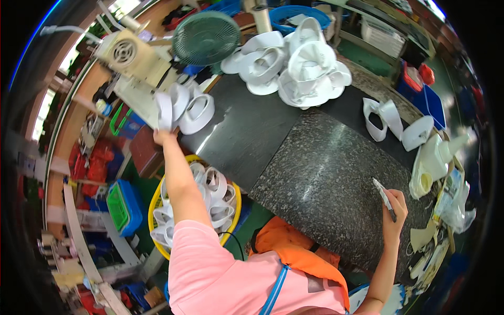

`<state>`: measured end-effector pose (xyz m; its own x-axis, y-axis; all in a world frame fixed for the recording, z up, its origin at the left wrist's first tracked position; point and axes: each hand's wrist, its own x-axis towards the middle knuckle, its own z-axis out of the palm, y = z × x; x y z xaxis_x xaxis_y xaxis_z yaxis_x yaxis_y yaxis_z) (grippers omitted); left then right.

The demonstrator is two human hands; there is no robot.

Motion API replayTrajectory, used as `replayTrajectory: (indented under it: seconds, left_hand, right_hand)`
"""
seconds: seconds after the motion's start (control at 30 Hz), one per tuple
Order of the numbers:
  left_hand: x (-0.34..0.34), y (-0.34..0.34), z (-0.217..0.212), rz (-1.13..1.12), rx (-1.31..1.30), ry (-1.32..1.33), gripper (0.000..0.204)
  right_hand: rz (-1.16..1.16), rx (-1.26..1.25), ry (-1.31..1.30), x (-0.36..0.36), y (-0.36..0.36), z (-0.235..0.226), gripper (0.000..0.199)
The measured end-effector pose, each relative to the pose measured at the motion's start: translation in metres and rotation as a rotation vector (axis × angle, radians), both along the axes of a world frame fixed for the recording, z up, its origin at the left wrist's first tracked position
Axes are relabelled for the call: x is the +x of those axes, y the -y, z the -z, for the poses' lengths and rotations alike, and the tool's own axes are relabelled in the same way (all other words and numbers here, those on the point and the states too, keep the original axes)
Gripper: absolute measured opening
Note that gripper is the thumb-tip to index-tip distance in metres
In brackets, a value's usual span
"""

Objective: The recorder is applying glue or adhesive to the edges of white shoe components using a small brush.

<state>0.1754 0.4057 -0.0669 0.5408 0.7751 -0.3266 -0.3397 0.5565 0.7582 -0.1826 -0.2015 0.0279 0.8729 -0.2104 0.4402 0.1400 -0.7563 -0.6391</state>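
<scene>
The white shoe-upper piece [164, 110] hung off the far left edge of the dark stone worktop [315, 173], pinched from below by the left hand [161, 135], whose fingers were closed on its lower end with the arm stretched well out. Just beside it on the worktop lay two more white upper pieces [195, 111], touching each other. The right hand [395, 209] rested at the near right of the worktop, curled shut around a pen-like marker [384, 198] with its tip pointing up and away. A large heap of white uppers [294, 65] sat at the far side, near a green fan [206, 38]. Below the left arm stood a yellow basket [153, 210] holding further white pieces. White bottles [433, 163] stood at the right edge.
</scene>
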Motion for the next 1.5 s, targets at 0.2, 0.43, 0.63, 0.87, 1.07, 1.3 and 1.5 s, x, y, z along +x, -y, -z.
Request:
replayTrajectory:
  seconds: [0.2, 0.43, 0.63, 0.87, 1.07, 1.3, 1.5]
  left_hand:
    - [0.005, 0.018, 0.007, 0.010, 1.107, -1.228, 0.031]
    - [0.032, 0.044, 0.004, -0.437, 0.616, -1.304, 0.039]
    - [0.013, 0.024, 0.002, -0.090, 1.163, -1.195, 0.036]
    - [-0.001, 0.244, -0.087, -0.163, 1.921, 0.331, 0.035]
    - [-0.107, 0.579, -0.069, 1.568, 1.435, 0.855, 0.050]
    - [-0.117, 0.778, -0.050, 1.584, 1.265, 0.438, 0.035]
    - [-0.176, 0.649, -0.095, 1.803, 0.499, 0.542, 0.030]
  right_hand:
    - [0.141, -0.019, -0.052, -0.036, 0.022, -0.002, 0.035]
    - [0.276, -0.023, -0.065, -0.072, 0.045, 0.002, 0.037]
    - [0.481, -0.055, 0.065, -0.085, 0.093, 0.006, 0.028]
    - [0.807, 0.020, -0.104, -0.026, 0.192, 0.011, 0.035]
    - [0.910, -0.152, -0.310, -0.002, 0.205, 0.004, 0.058]
    - [0.660, -0.217, 0.224, -0.020, 0.131, 0.008, 0.026]
    - [0.521, -0.062, 0.294, 0.022, 0.093, 0.015, 0.057]
